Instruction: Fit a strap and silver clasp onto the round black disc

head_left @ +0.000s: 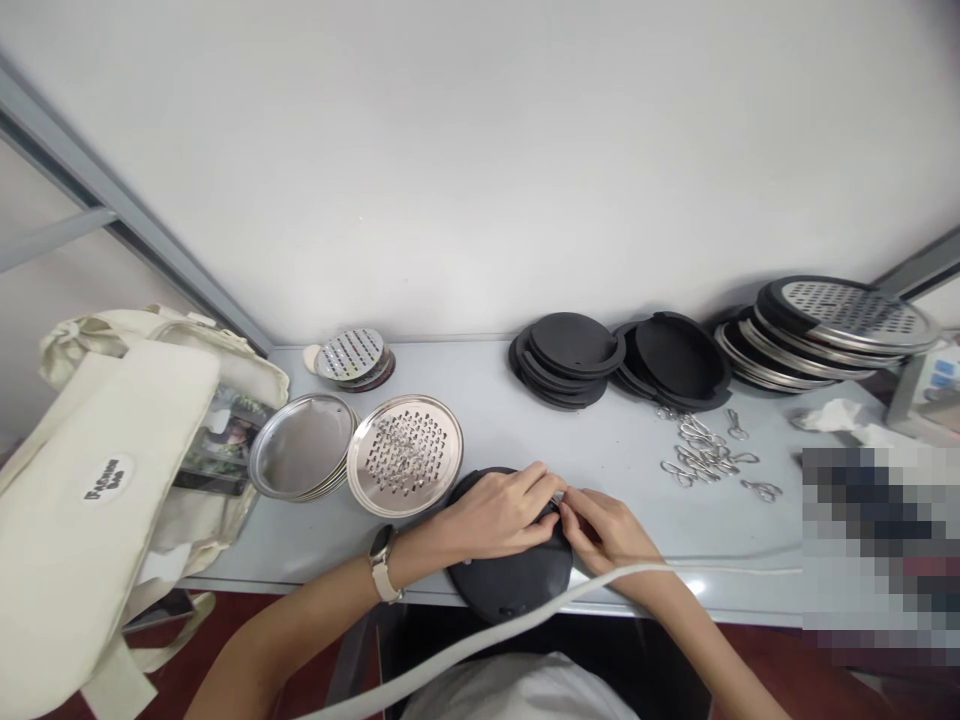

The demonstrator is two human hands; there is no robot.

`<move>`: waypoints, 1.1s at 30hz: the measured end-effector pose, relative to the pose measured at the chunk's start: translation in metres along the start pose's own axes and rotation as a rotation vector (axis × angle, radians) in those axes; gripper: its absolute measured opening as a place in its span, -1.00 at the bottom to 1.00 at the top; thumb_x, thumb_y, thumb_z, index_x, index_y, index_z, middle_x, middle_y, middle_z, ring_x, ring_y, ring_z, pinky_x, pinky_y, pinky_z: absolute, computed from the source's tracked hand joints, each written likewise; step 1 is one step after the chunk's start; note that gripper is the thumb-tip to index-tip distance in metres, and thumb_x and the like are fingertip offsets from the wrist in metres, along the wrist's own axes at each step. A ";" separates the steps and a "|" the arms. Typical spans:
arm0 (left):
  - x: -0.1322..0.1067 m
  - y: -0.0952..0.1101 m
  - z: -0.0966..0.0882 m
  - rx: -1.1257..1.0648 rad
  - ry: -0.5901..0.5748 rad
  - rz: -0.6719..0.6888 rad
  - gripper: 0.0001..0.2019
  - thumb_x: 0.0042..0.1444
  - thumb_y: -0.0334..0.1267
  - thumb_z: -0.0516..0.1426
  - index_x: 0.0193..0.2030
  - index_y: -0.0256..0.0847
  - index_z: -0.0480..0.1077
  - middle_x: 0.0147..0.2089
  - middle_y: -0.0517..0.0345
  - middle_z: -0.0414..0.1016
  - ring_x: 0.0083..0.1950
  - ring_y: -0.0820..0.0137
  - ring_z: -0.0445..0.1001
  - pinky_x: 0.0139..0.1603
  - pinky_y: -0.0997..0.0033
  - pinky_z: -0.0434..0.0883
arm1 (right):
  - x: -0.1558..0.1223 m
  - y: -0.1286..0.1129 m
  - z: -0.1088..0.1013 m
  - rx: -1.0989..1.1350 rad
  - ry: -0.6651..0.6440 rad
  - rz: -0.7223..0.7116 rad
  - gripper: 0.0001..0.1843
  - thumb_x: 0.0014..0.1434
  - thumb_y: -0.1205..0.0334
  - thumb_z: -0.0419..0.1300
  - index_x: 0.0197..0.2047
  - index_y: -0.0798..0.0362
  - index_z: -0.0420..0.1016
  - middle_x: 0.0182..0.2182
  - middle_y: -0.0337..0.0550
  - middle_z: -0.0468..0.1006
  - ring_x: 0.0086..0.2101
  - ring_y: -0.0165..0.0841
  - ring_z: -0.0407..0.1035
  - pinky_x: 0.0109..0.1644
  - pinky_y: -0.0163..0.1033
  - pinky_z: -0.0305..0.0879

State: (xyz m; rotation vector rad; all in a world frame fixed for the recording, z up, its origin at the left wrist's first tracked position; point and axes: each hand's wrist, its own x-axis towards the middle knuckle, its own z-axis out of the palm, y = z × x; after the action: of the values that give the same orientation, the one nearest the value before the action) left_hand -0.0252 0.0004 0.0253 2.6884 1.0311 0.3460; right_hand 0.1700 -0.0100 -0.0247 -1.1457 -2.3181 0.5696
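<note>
A round black plastic disc (510,580) lies at the table's front edge, its lower side reaching past the edge. My left hand (514,510), with a watch on its wrist, lies across the disc, fingers closed at its upper right rim. My right hand (604,525) pinches at that same rim, fingertips meeting the left ones. A small shiny bit shows between the fingertips; what it is I cannot make out. Just left of the disc is a round metal grater plate (405,455). Bent wire clips (701,455) lie loose to the right of my hands.
Metal discs (304,445) are stacked at left, with small grater discs (352,355) behind. Black discs (574,345), black rings (682,360) and assembled graters (847,315) stand along the wall. A cream bag (112,450) sits left. A white cable (480,635) crosses in front.
</note>
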 end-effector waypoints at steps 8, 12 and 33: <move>0.000 0.000 -0.001 0.000 -0.012 -0.018 -0.82 0.26 -0.21 -0.05 -0.07 -0.22 0.21 -0.12 0.06 0.32 -0.25 0.37 0.42 -0.32 0.40 0.40 | -0.001 0.002 0.000 -0.008 -0.031 -0.010 -0.82 0.27 0.32 -0.07 -0.37 0.04 0.23 -0.56 -0.24 0.32 -0.54 -0.40 0.22 -0.44 -0.30 0.15; 0.000 0.000 0.000 -0.027 -0.001 -0.021 -0.80 0.26 -0.22 -0.05 -0.04 -0.22 0.20 -0.09 0.05 0.33 -0.19 0.35 0.44 -0.27 0.40 0.41 | 0.000 0.000 -0.001 0.004 -0.027 -0.005 -0.83 0.27 0.31 -0.07 -0.35 0.05 0.26 -0.57 -0.24 0.33 -0.55 -0.40 0.23 -0.45 -0.31 0.16; 0.000 0.001 -0.004 -0.034 0.003 0.012 -0.79 0.26 -0.26 -0.04 -0.01 -0.25 0.22 -0.11 0.08 0.38 -0.15 0.34 0.45 -0.18 0.38 0.44 | -0.001 0.003 0.000 0.047 -0.072 0.053 -0.83 0.30 0.29 -0.09 -0.27 0.05 0.28 -0.51 -0.19 0.39 -0.50 -0.37 0.28 -0.39 -0.27 0.20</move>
State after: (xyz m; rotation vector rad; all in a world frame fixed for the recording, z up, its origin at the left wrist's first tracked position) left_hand -0.0254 0.0004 0.0296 2.6659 1.0019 0.3664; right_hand 0.1719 -0.0089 -0.0263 -1.1855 -2.3280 0.6918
